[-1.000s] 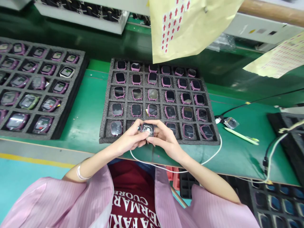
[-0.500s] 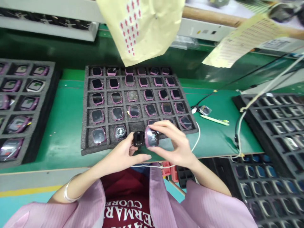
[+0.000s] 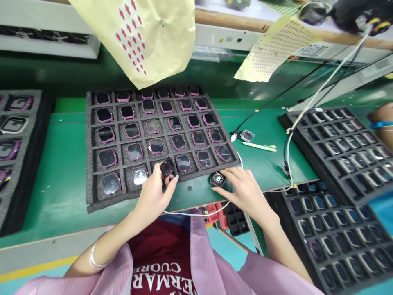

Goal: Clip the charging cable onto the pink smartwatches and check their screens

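Between the fingers of my left hand [image 3: 155,192] is a small black block-like piece [image 3: 167,168], held over the front edge of the foam tray [image 3: 92,202]. What this piece is I cannot make out. My right hand [image 3: 244,189] grips a smartwatch [image 3: 217,179] by its sides, at the green table top just in front of the tray's right corner. Its dark screen shows a lit white dial. Purple-framed watch bodies fill most of the tray's compartments. One watch [image 3: 140,175] in the front row, beside my left hand, has a bright screen.
A white cable [image 3: 196,214] loops along the table's front edge. A light green pen [image 3: 259,146] and a small bagged item [image 3: 247,135] lie to the right. More watch trays stand at left [image 3: 33,135] and right [image 3: 319,164]. Yellow paper [image 3: 159,41] hangs overhead. Another person's arm [image 3: 383,123] shows far right.
My right hand has moved right and away from the black piece, taking the watch down toward the table. The watch's dial now faces up. The whole view has shifted.
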`<state>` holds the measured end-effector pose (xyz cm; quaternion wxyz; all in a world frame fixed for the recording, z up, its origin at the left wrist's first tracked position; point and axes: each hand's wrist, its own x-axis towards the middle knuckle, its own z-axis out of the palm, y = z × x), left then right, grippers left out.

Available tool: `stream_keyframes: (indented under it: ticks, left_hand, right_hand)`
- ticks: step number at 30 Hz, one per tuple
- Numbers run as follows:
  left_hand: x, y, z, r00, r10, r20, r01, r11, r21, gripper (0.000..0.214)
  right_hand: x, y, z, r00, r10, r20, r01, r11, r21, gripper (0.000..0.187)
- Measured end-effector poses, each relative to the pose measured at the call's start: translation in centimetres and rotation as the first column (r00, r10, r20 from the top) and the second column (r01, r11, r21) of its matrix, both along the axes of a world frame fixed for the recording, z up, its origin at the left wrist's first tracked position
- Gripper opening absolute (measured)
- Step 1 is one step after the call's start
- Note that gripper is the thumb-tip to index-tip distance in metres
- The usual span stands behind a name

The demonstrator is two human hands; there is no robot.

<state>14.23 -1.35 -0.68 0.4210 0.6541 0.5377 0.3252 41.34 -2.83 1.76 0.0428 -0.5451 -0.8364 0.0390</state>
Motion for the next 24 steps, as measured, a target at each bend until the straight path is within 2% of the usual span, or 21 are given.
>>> stream_keyframes:
  ticks: [3, 5, 7, 10, 12, 14, 16, 18, 20, 22, 24]
  left_hand:
    - [-0.2, -0.1, 0.0, 0.996, -0.011, -0.094, 0.016, 0.999, 0.049, 0.017]
    - [-0.4, -0.1, 0.0, 0.993, -0.016, -0.117, 0.024, 0.998, 0.064, 0.018]
    - [-0.7, -0.2, 0.1, 0.992, -0.024, -0.125, 0.032, 0.997, 0.064, 0.018]
    - [-1.7, -0.5, 0.3, 0.989, -0.023, -0.149, 0.028, 0.999, 0.032, 0.017]
    - [-2.6, -0.7, 0.5, 0.987, -0.030, -0.161, 0.029, 1.000, -0.008, 0.017]
    - [-3.4, -0.8, 0.6, 0.990, -0.048, -0.136, 0.041, 0.998, -0.054, 0.016]
    - [-4.1, -0.7, 0.7, 0.996, -0.071, -0.048, 0.066, 0.992, -0.105, 0.018]
    - [-4.4, -0.2, 0.9, 0.992, -0.080, 0.102, 0.095, 0.983, -0.158, 0.019]
    - [-4.5, 0.4, 1.1, 0.956, -0.069, 0.287, 0.138, 0.963, -0.229, 0.020]
    - [-4.4, 1.1, 1.6, 0.892, -0.045, 0.449, 0.207, 0.926, -0.317, 0.021]
    - [-4.2, 1.7, 2.1, 0.831, -0.031, 0.555, 0.291, 0.875, -0.387, 0.025]
  right_hand:
    - [0.0, -0.3, 0.9, 0.995, -0.063, 0.072, 0.054, 0.991, 0.120, 0.043]
    - [-1.0, 0.0, 1.8, 0.999, -0.052, -0.011, 0.053, 0.978, 0.201, 0.033]
    - [-2.8, 1.0, 2.5, 0.990, 0.051, -0.134, -0.020, 0.974, 0.226, 0.022]
    - [-6.2, 3.6, 2.6, 0.935, 0.305, -0.183, -0.295, 0.952, 0.079, 0.026]
    - [-8.3, 5.4, 2.2, 0.919, 0.370, -0.136, -0.376, 0.926, -0.021, 0.034]
    - [-9.9, 6.6, 1.7, 0.916, 0.395, -0.071, -0.400, 0.913, -0.081, 0.039]
    - [-10.6, 7.1, 1.3, 0.916, 0.399, -0.041, -0.401, 0.910, -0.102, 0.041]
    - [-10.5, 7.2, 1.1, 0.920, 0.377, -0.111, -0.388, 0.916, -0.104, 0.038]
    - [-9.8, 7.2, 1.4, 0.896, 0.333, -0.294, -0.376, 0.921, -0.105, 0.036]
    - [-9.0, 7.1, 2.2, 0.828, 0.273, -0.490, -0.351, 0.934, -0.073, 0.035]
    - [-8.6, 6.9, 3.0, 0.748, 0.253, -0.614, -0.330, 0.944, -0.014, 0.039]
